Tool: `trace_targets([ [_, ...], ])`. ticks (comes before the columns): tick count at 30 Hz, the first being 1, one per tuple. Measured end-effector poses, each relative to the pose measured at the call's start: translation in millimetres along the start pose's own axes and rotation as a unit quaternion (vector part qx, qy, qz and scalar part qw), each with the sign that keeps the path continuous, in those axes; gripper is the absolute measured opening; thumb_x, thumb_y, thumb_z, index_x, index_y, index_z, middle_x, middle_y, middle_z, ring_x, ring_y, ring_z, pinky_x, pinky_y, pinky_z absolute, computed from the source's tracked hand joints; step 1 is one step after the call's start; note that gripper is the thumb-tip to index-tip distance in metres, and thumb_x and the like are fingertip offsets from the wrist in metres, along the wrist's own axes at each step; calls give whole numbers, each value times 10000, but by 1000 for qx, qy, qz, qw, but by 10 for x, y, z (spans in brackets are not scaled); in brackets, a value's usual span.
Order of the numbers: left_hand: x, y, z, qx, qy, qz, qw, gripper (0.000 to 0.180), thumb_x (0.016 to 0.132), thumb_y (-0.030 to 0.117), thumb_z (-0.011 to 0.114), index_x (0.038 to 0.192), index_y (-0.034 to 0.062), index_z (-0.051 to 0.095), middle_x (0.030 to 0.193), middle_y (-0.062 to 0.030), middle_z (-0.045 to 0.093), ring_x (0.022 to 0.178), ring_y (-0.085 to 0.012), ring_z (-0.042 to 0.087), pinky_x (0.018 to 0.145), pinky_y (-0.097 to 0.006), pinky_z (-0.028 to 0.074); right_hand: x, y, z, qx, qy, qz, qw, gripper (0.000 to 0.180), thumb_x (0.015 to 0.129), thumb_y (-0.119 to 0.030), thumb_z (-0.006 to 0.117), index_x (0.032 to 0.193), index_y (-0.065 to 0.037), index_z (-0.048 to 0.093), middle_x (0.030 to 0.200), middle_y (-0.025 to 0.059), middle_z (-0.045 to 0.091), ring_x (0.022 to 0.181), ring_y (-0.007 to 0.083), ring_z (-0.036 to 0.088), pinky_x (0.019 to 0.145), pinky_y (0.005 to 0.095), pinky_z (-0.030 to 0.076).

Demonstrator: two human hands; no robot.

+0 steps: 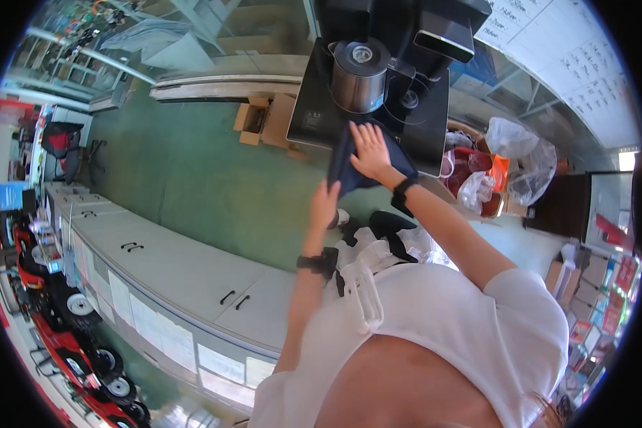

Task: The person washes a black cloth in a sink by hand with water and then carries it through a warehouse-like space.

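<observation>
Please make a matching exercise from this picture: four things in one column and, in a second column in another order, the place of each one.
Things:
1. dark blue cloth
2. round shiny metal kettle
3. open brown cardboard box
4. clear crumpled plastic bags

Places:
A. on the green floor, left of the black tray
B. at the front edge of the glossy black tea tray, under the right hand, its lower end by the left hand
C. right of the black tray, by the red bin
D. standing on the black tray, at the back

Pairs: 1-B, 2-D, 3-A, 4-C
</observation>
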State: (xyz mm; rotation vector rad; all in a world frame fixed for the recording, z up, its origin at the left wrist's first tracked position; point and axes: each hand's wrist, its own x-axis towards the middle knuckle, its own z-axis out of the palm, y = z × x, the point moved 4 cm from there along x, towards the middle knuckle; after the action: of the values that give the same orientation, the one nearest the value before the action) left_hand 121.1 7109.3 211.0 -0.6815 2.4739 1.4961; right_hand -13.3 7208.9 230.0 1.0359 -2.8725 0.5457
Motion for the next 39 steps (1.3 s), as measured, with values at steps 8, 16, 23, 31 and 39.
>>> trace_targets([
  [8, -43, -263, -489, 20, 116, 6, 993, 386, 804, 351, 449, 990, 14, 470, 880, -209, 542, 800, -359, 520, 691, -381, 404, 244, -475, 47, 64, 20, -59, 996, 685, 624, -171, 542, 1232, -37, 256, 1115, 127, 402, 1105, 273, 324, 944, 382, 225],
  [16, -66, 457, 279, 1, -92, 64, 994, 397, 781, 338, 486, 1014, 20, 449, 806, -205, 555, 745, -357, 537, 638, -394, 422, -577, 534, -498, 1, -39, 65, 997, 638, 657, -151, 521, 1234, -54, 265, 1144, 138, 398, 1124, 277, 322, 966, 379, 198],
  [23, 27, 1132, 864, 161, -228, 120, 953, 466, 757, 254, 538, 1092, -1, 338, 931, -226, 515, 816, -357, 516, 721, -385, 408, -877, 994, -551, -24, -31, 116, 993, 663, 641, -139, 476, 1249, -42, 232, 1131, 158, 382, 1131, 291, 299, 982, 386, 151],
  [31, 344, 1059, 279, 205, 16, 95, 974, 385, 769, 291, 497, 1060, 75, 367, 845, -208, 546, 744, -384, 521, 634, -430, 418, -84, 570, -235, 22, 56, 73, 996, 634, 686, -194, 446, 1238, 16, 215, 1187, 188, 353, 1154, 296, 286, 990, 376, 141],
  [39, 297, 1040, 539, 207, -23, 93, 974, 294, 777, 257, 483, 1002, 82, 409, 816, -212, 549, 752, -375, 523, 638, -433, 415, -270, 689, -360, 45, 18, -6, 999, 598, 689, -180, 453, 1224, 1, 257, 1185, 185, 356, 1154, 294, 287, 988, 369, 154],
])
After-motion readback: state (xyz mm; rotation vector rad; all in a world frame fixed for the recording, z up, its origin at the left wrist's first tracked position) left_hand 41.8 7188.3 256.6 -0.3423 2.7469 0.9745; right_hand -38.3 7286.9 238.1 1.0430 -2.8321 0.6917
